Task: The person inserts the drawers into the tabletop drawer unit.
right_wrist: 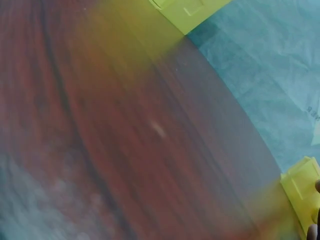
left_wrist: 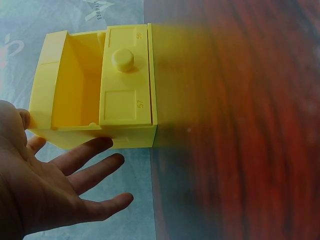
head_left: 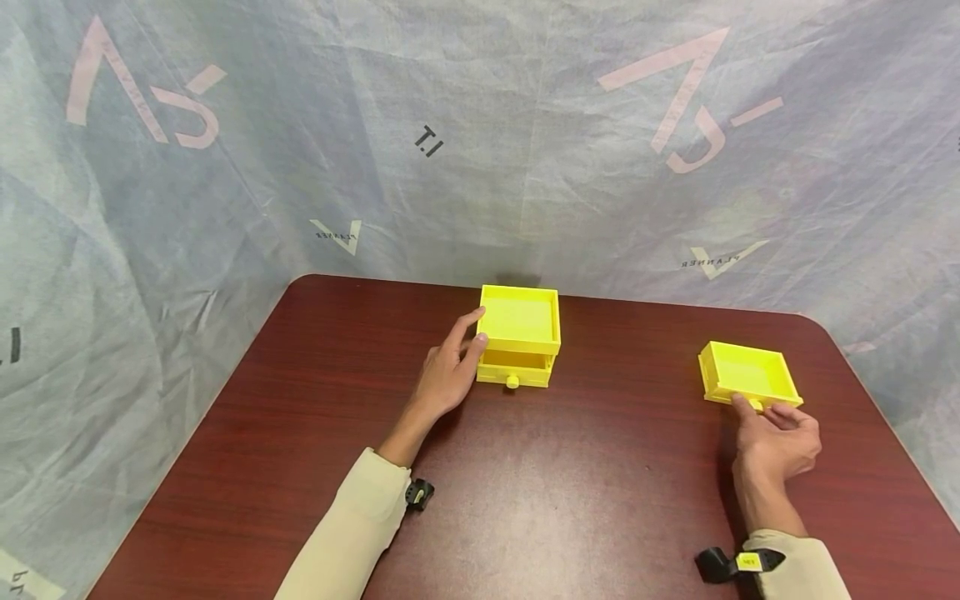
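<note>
A small yellow cabinet (head_left: 519, 346) stands near the back edge of the table, with an empty upper bay above a lower drawer (left_wrist: 125, 75) that has a round knob. My left hand (head_left: 447, 375) touches the cabinet's left side with thumb and fingers stretched out and spread. Well to the right, a separate yellow drawer (head_left: 752, 372) lies in front of my right hand (head_left: 777, 442). Thumb and fingers of that hand pinch this drawer at its front knob. Only the fingertips and part of the drawer show at the right wrist view's lower corner.
The reddish-brown wooden table (head_left: 570, 483) fills the foreground. Behind it hangs a grey printed cloth (head_left: 517, 167), close to the table's back edge. Black wrist cameras are strapped at both cuffs.
</note>
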Available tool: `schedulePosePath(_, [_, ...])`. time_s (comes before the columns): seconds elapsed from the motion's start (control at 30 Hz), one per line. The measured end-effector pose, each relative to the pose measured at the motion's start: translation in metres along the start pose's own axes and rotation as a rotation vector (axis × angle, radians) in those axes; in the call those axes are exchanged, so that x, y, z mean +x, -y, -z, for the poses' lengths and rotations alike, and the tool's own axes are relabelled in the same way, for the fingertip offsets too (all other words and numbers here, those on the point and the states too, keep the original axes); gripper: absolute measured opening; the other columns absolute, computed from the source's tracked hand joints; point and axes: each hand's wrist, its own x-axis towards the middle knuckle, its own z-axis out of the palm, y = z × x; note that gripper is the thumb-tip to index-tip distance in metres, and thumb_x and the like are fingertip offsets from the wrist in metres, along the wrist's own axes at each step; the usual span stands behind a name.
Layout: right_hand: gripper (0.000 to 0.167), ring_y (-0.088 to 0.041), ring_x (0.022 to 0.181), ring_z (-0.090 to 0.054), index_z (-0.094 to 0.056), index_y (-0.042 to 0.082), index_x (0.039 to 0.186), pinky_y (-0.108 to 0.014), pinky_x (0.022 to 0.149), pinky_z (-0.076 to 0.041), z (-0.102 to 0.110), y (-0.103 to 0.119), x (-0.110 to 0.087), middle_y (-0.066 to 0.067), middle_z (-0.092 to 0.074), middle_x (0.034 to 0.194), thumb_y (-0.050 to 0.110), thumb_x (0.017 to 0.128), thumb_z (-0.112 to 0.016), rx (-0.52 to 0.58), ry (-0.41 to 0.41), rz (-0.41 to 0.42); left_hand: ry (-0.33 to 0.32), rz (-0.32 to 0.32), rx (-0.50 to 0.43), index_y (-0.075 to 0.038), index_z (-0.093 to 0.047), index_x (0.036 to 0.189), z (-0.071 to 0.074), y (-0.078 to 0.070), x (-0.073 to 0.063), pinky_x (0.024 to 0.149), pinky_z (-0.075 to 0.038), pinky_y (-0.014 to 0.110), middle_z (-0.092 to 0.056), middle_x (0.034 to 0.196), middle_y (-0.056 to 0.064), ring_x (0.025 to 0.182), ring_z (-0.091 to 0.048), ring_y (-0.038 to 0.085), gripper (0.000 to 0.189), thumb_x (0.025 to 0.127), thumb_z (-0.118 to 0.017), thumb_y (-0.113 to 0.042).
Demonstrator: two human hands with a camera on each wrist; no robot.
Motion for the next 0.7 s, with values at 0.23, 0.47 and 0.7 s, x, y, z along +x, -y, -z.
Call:
schedulePosePath(0.23, [0.044, 0.003, 0.075, -0.059, -0.062, 0.027, 0.096, -0.018, 0.088, -0.048, -0.0011, -0.0017, 0.0022, 0.012, -0.06, 0.091, 0.012, 0.067, -0.092, 0.008, 0.011, 0.01, -0.005, 0.007, 0.003, -0.045, -0.035, 0.152, 0.0016, 0.0005, -0.0004, 0.055, -0.04, 0.037, -0.066, 0.129, 0.009, 0.054, -0.047, 0.015, 0.047, 0.105, -0.038, -0.051])
schedulePosePath(0.47, [0.043, 0.003, 0.079, -0.058, -0.066, 0.028, 0.1, -0.021, 0.096, -0.046, 0.0026, -0.0039, 0.004, 0.015, -0.062, 0.092, 0.02, 0.068, -0.093, -0.021, 0.027, -0.026, 0.004, 0.009, -0.009, -0.046, -0.034, 0.152, -0.0006, 0.002, 0.0, 0.047, -0.032, 0.033, -0.066, 0.129, 0.01, 0.046, -0.027, 0.012, 0.047, 0.105, -0.036, -0.054])
schedulePosePath(0.7, [0.038, 0.005, 0.073, -0.056, -0.071, 0.022, 0.102, -0.016, 0.087, -0.047, 0.0042, -0.0037, 0.0062, 0.017, -0.062, 0.08, 0.022, 0.07, -0.092, -0.042, 0.049, -0.01, 0.006, 0.014, -0.012, -0.047, -0.034, 0.151, -0.0011, 0.0021, 0.0002, 0.048, -0.034, 0.034, -0.065, 0.13, 0.011, 0.046, -0.035, 0.012, 0.047, 0.105, -0.037, -0.055])
